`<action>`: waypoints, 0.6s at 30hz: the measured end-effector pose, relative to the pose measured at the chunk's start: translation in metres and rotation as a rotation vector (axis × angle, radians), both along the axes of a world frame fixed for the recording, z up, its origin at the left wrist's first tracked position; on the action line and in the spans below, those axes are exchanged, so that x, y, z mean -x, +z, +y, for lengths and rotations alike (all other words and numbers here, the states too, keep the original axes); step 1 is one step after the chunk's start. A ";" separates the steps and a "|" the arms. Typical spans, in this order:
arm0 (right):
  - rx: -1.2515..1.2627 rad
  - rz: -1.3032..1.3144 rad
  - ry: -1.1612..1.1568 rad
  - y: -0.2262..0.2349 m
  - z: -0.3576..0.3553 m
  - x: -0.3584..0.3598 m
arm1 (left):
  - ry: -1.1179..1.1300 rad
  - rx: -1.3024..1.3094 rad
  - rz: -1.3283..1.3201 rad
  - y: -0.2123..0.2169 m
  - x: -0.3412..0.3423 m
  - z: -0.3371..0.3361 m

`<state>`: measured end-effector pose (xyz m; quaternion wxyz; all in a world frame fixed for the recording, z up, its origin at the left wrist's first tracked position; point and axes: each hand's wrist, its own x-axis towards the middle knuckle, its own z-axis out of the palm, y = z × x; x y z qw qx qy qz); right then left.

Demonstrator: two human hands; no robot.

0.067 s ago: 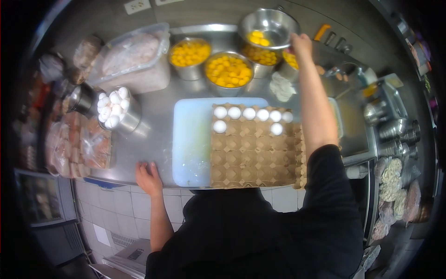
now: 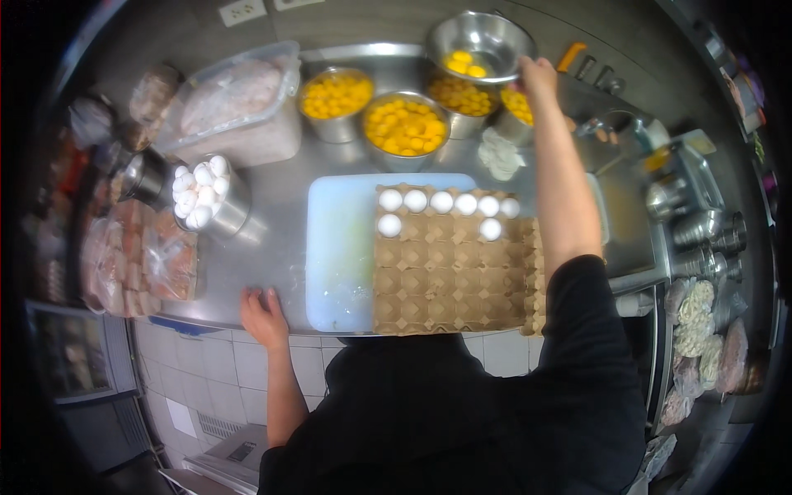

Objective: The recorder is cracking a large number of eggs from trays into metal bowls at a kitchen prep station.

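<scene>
At the far side of the counter, my right hand [image 2: 539,80] grips the rim of a steel mixing bowl [image 2: 497,51]. A few egg yolks [image 2: 464,64] lie low in that bowl, which is held above a steel pot of yolks [image 2: 462,99]. My left hand [image 2: 264,319] rests at the counter's front edge, fingers apart and holding nothing. Between my arms a cardboard egg tray [image 2: 450,272] lies partly over a pale blue cutting board [image 2: 338,264]. White eggs [image 2: 441,201] fill most of its far row, and two more sit in the row behind.
Two further steel pots of yolks [image 2: 336,95] [image 2: 406,124] stand left of the bowl, and another container [image 2: 518,107] is by my right hand. A steel pot [image 2: 233,206] heaped with white eggshells stands left. A clear tub [image 2: 285,124] and bagged food [image 2: 172,256] line the left side.
The bowl in my right hand has shifted very slightly up and to the right, and its yolks have slid a little. My left hand stays put.
</scene>
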<state>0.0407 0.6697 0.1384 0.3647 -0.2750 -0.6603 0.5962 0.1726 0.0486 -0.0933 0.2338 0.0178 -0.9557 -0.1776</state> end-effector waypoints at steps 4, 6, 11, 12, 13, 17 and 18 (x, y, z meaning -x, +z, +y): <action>0.019 0.021 -0.011 -0.003 0.018 -0.001 | 0.004 -0.004 -0.013 -0.002 0.000 -0.001; -0.005 -0.043 -0.078 -0.004 0.022 -0.003 | 0.009 -0.003 -0.023 -0.001 0.000 -0.001; -0.255 -0.291 -0.218 -0.019 0.033 -0.014 | 0.005 -0.011 -0.043 -0.002 0.001 0.000; -0.331 -0.374 -0.236 -0.023 0.035 -0.016 | 0.009 -0.002 -0.040 -0.002 0.001 0.000; -0.329 -0.373 -0.241 -0.031 0.036 -0.016 | 0.014 0.007 -0.036 -0.002 0.001 0.000; -0.519 -0.342 -0.365 -0.048 0.035 -0.013 | 0.016 -0.004 -0.064 0.001 0.000 0.000; -0.581 -0.332 -0.418 -0.058 0.043 -0.011 | -0.008 0.002 -0.035 0.004 0.002 0.002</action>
